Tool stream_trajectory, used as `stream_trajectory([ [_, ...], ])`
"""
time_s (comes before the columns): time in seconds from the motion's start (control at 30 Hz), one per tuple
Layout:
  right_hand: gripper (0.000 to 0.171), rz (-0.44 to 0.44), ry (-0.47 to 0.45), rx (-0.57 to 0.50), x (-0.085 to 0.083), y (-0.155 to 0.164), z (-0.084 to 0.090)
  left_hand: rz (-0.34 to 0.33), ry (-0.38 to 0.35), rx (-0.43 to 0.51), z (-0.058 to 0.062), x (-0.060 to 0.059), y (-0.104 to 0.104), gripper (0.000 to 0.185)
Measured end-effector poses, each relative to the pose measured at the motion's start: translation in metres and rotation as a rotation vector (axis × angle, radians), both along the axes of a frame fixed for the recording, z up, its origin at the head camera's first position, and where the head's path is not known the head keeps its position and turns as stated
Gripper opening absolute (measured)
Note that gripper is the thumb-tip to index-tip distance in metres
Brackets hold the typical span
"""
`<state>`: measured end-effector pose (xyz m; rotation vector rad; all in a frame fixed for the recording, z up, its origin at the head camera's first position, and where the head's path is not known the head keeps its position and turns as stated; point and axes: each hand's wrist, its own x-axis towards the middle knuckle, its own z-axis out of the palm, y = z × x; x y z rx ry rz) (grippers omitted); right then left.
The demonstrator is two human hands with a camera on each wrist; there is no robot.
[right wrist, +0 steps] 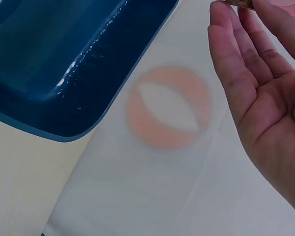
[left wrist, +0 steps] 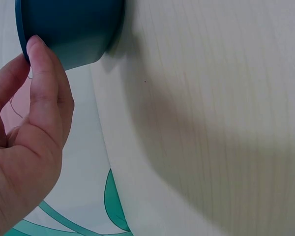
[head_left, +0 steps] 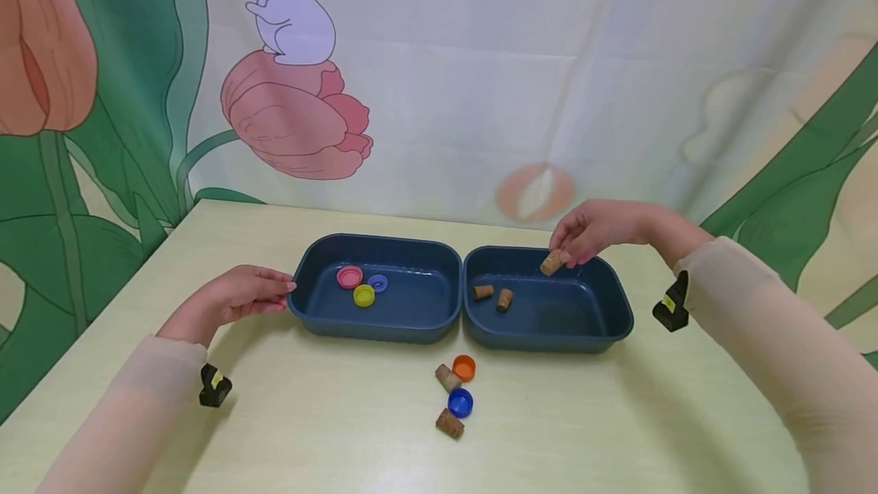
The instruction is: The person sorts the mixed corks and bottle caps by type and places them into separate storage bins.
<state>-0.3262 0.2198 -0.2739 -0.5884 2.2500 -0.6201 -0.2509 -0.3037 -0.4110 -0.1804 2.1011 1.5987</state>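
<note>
— Cork (head_left: 551,262), pale brown, pinched at the fingertips of the right hand (head_left: 595,229), up over the far rim of the right tray (head_left: 617,319). Clear of the tray floor.

— Same in the right wrist view? Only the cork's edge (right wrist: 236,3) there, at the fingertips (right wrist: 223,29), beyond the tray's corner (right wrist: 64,132).

— Inside that tray already?

— Two corks (head_left: 493,296) lying near its left end, just beside each other.

— And the left hand (head_left: 229,297)?

— Fingers straight and relaxed, tips touching the outer wall of the left tray (head_left: 302,311); gripping nothing. Confirmed from the left wrist: fingertip (left wrist: 37,46) against the blue wall (left wrist: 73,29).

— Inside the left tray?

— Three caps: pink (head_left: 350,277), purple (head_left: 377,283), yellow-green (head_left: 364,296), close together.

— On the table (head_left: 274,418) in front?

— Orange cap (head_left: 464,367), blue cap (head_left: 460,402), plus two more corks (head_left: 449,378), clustered near the gap between the trays.
</note>
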Motion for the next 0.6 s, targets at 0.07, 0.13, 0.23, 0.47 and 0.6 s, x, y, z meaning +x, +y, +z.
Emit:
stream_trajectory([
  [0.07, 0.034, 0.007, -0.004, 0.006, -0.005, -0.002, -0.001, 0.003, -0.003, -0.001, 0.0, 0.0, 0.0, 0.052],
  [0.13, 0.034, 0.011, -0.016, 0.013, -0.009, -0.003, -0.002, 0.003, -0.004, -0.003, 0.0, -0.001, -0.001, 0.052],
  [0.23, 0.032, 0.005, -0.046, 0.016, -0.017, -0.006, -0.006, 0.001, -0.005, -0.007, -0.001, -0.001, -0.002, 0.053],
  [0.47, 0.031, -0.003, -0.129, 0.014, -0.033, -0.014, -0.018, 0.007, -0.01, -0.015, -0.001, -0.001, -0.002, 0.055],
  [0.6, 0.03, -0.012, -0.167, 0.021, -0.04, -0.018, -0.024, 0.008, -0.013, -0.014, -0.001, -0.002, -0.002, 0.055],
])
